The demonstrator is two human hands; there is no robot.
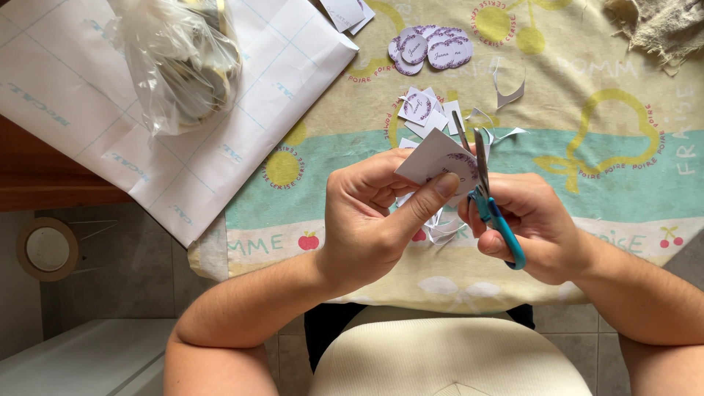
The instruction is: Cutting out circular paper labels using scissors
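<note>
Left hand (370,220) pinches paper label (434,155); right hand (532,224) grips scissors (484,187), blades at label's 3 o'clock, pointing 12.

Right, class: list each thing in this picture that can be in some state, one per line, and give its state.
Scissors: open, blades round the paper, held in the right hand.
Paper piece: partly cut, pinched in the left hand.
Round labels: cut out, piled on the tablecloth.
Square pieces: uncut, heaped.
Plastic bag: crumpled, filled.
Tape roll: lying flat on the floor.
</note>
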